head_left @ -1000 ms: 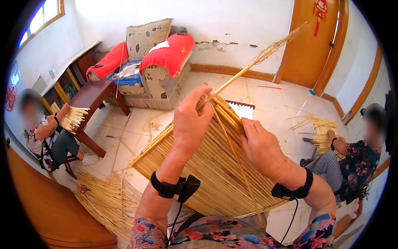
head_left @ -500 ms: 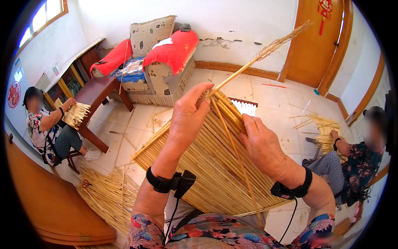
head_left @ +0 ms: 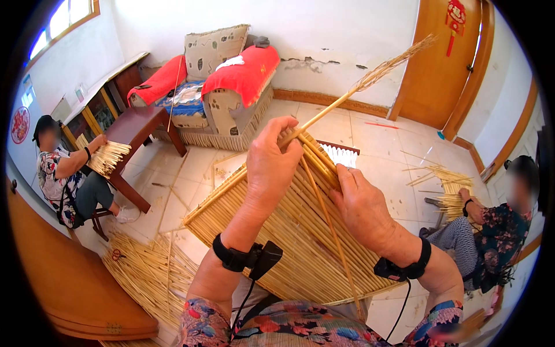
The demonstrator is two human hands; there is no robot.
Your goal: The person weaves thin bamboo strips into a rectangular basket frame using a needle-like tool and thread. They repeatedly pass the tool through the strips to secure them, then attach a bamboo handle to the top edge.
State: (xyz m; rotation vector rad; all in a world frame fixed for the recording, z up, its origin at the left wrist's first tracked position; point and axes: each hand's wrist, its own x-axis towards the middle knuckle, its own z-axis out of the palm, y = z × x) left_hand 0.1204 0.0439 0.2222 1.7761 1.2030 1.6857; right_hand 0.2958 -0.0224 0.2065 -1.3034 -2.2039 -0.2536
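Stalk panel (head_left: 277,254): head view, slanting over the person's lap, top corner partly covered by both hands.
Left hand (head_left: 270,161): thumb and fingers pinching a tasselled stalk (head_left: 334,110), its lower end hidden behind them.
Right hand (head_left: 364,207): pinching the panel's upper right edge, most fingertips out of sight.
Thin stalk (head_left: 327,215): running down across the panel.
Scissors (head_left: 117,254): on the stalk pile (head_left: 151,283), too small for detail.

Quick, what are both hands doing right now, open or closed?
Left hand: closed, holding the tufted stalk.
Right hand: closed, fingers gripping the edge of the stalk panel.
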